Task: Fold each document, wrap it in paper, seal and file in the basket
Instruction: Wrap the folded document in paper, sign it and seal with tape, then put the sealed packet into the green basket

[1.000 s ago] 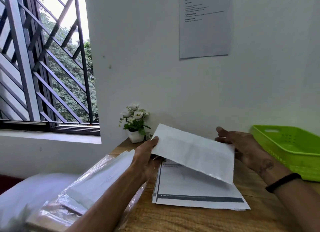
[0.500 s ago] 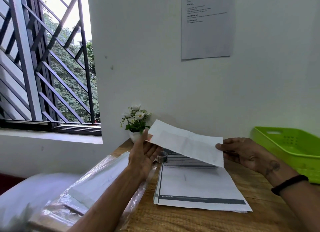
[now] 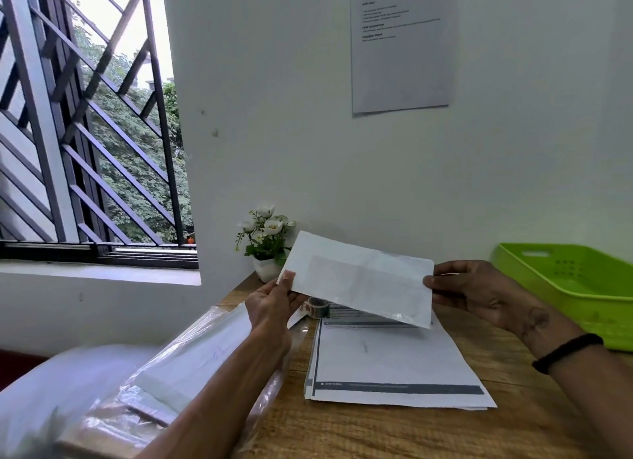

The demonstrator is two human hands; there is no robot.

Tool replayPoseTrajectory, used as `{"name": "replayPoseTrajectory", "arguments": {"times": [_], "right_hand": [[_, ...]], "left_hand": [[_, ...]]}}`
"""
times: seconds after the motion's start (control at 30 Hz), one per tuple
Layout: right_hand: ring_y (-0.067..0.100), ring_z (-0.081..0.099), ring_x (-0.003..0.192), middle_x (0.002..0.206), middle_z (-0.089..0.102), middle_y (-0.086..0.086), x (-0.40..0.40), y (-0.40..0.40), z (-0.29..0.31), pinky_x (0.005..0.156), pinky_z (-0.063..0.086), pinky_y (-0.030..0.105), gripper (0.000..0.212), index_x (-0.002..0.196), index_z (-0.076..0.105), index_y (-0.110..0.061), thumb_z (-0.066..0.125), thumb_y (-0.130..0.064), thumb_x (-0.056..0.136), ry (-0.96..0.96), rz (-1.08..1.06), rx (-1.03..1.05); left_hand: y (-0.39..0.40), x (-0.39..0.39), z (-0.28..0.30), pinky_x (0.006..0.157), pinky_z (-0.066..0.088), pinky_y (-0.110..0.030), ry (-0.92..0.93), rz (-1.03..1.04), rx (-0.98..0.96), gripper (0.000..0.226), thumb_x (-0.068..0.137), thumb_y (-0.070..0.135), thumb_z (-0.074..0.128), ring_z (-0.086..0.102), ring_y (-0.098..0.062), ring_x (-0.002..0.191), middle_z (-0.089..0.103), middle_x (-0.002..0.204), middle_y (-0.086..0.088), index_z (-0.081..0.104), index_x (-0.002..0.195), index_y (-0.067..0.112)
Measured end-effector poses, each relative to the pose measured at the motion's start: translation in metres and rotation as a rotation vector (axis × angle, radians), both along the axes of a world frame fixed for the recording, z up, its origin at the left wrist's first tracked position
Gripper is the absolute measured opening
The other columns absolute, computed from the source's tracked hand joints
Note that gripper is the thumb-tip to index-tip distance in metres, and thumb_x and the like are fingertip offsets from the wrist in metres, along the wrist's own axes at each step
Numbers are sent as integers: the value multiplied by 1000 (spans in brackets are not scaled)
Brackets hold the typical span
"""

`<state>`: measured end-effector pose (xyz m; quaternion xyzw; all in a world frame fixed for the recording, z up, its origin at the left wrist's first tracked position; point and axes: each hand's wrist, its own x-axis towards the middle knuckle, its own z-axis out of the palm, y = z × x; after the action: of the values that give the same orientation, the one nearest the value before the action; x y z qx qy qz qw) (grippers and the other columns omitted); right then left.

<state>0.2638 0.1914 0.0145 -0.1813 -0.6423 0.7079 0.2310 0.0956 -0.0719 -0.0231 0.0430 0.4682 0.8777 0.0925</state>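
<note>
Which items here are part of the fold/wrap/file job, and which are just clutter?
Job:
- wrapped packet, held by left hand and right hand
- document stack
- tape roll
- green basket
- bagged paper, probably wrapping stock

Not the job:
- flower pot
- wall notice
- window grille

A small potted white flower stands by the wall under a posted notice.

Matt paper packet, grainy wood table, glossy plastic basket
</note>
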Motion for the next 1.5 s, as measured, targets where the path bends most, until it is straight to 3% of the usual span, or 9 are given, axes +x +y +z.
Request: {"name": "replayPoseTrajectory", "arguments": {"times": [0.23, 0.37, 0.53, 0.73, 0.8, 1.03, 1.2, 1.37, 1.5], "right_hand": [[21, 74, 75, 90, 77, 15, 23, -9, 12, 60, 63, 24, 14, 92, 69, 1, 72, 11, 84, 110, -85, -80], [25, 69, 84, 93, 71, 17, 74, 6, 36, 57, 62, 23, 15, 92, 64, 1, 65, 15, 86, 240, -229, -142], [26, 68, 84, 90, 68, 19, 145, 28, 61, 57, 62, 23, 10, 86, 63, 6, 62, 16, 89, 403, -458, -229], [14, 60, 78, 57, 70, 3, 205, 56, 53, 56, 56, 16, 22, 85, 54, -7, 48, 9, 99, 342, -586, -259], [12, 58, 77, 74, 66, 6, 212, 62, 42, 58, 55, 15, 25, 84, 51, -9, 45, 8, 101, 316, -625, -255], [21, 66, 70, 106, 68, 22, 192, 70, 20, 44, 57, 20, 25, 103, 59, 2, 71, 14, 83, 405, -886, -456], [18, 66, 72, 127, 67, 24, 180, 76, 9, 40, 53, 17, 14, 92, 62, 1, 71, 10, 87, 329, -890, -441], [18, 54, 51, 80, 62, 9, 178, 41, -5, 38, 40, 23, 50, 93, 65, -13, 90, -50, 70, 119, -1066, -244], [15, 43, 45, 62, 53, 4, 159, -18, -9, 42, 34, 21, 37, 77, 58, -18, 83, -44, 83, 38, -711, 85]], "left_hand": [[-1, 3, 4, 84, 65, -41, 212, -78, -57, 37, 101, 28, 65, 78, -33, 97, 78, 106, -22, 66, 125, -1], [17, 13, 13, 89, 63, -51, 424, -125, -374, 64, 91, 50, 71, 75, -30, 100, 74, 115, -16, 49, 144, 21], [57, 58, 52, 91, 62, -52, 743, -188, -595, 43, 96, 37, 72, 73, -26, 100, 74, 119, -13, 57, 136, 28], [99, 140, 71, 74, 51, -13, 1114, -294, -743, 29, 97, 28, 69, 72, -3, 90, 78, 100, 3, 66, 125, 26], [106, 158, 68, 70, 47, -5, 1186, -350, -785, 28, 96, 22, 67, 72, 0, 91, 78, 99, 7, 68, 123, 27], [80, 164, 47, 68, 47, -1, 1242, -302, -831, 16, 97, 23, 68, 70, 2, 87, 77, 98, 7, 75, 111, 19], [41, 114, 9, 87, 54, -25, 1180, -209, -1142, 27, 97, 40, 65, 69, -11, 104, 75, 112, 5, 73, 116, 22], [10, 77, -9, 109, 42, -36, 1063, -243, -1435, 55, 103, 60, 43, 53, -21, 136, 58, 150, -1, 59, 141, 24], [7, 61, -10, 114, 40, -42, 1064, -244, -1533, 62, 101, 65, 42, 43, -25, 144, 47, 158, -8, 51, 148, 25]]}}
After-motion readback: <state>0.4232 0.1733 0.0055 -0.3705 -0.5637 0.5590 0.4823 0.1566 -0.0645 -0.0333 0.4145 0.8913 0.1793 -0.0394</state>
